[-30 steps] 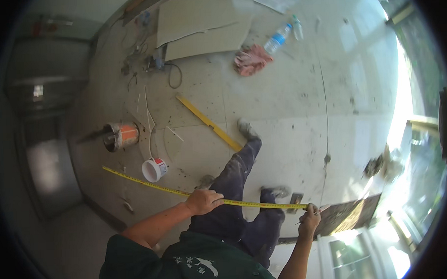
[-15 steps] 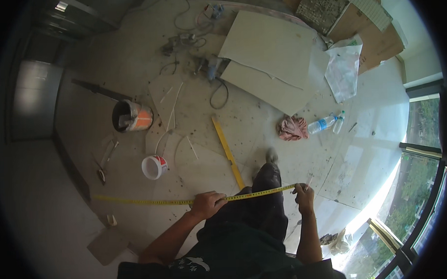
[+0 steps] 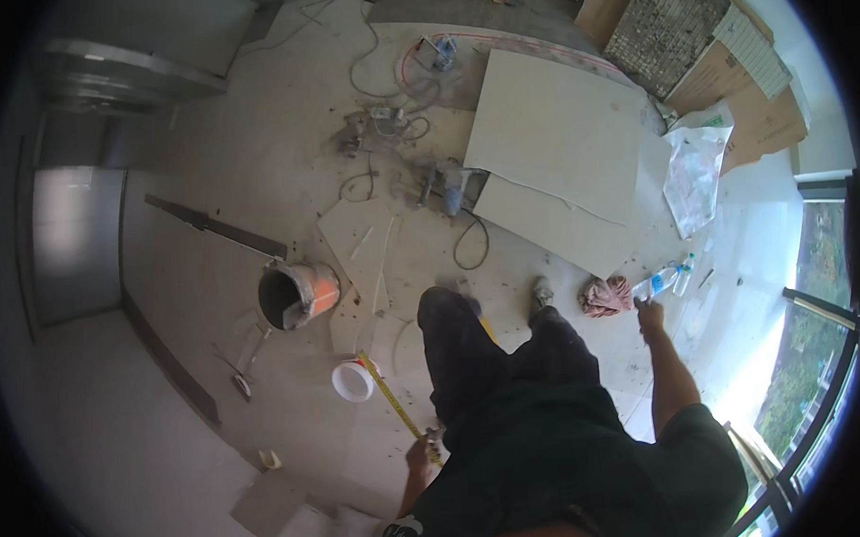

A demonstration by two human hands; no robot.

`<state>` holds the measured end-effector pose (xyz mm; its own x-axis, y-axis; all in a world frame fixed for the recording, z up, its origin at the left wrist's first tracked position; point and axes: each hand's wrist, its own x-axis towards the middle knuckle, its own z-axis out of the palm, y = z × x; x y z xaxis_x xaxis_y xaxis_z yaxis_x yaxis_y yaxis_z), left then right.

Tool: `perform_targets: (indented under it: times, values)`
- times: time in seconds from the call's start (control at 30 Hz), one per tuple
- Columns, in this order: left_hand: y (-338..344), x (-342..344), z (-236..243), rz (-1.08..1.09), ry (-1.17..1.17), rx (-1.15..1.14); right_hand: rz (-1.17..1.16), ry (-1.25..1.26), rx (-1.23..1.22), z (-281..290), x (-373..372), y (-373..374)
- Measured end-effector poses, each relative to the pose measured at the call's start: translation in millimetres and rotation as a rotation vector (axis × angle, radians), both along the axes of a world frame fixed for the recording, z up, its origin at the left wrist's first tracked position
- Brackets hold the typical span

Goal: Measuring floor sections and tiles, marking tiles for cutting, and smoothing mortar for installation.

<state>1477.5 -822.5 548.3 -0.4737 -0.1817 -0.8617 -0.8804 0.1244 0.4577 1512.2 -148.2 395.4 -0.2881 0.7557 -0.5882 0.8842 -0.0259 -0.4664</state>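
My left hand [image 3: 420,452] is low beside my left thigh, its fingers closed round a yellow tape measure [image 3: 387,393]. The blade slants up and left from the hand, and its far end passes in front of the white tub [image 3: 352,382]. My right arm reaches out to the right. My right hand [image 3: 649,316] looks closed, but anything in it is too small to make out. In the picture it lies just below a clear plastic bottle [image 3: 660,281] and right of a crumpled reddish cloth [image 3: 608,297]; whether it touches either is unclear.
An orange-and-grey bucket [image 3: 300,294] stands left on the dusty floor. Large pale boards [image 3: 558,131] lie ahead, with a corded power tool [image 3: 449,186] beside them. Behind my legs, a yellow level [image 3: 489,329] is mostly hidden. Windows [image 3: 809,265] line the right side.
The tape measure, stretched between both hands before, is now only in my left hand, which has dropped lower. My right hand has let go of it and moved up and right. My legs have shifted.
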Motion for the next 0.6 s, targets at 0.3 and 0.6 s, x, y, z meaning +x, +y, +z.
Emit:
perform_targets:
  times: [0.3,0.6]
  values:
    - [-72.4,-355.7,-55.8,0.259,0.122,0.002,-0.231,-0.110,-0.072,58.2,-168.5,-98.3]
    - [37.0,-876.3,45.4,-0.655,0.815,-0.587,-0.294,-0.424,-0.175,87.3,-228.7,-258.3]
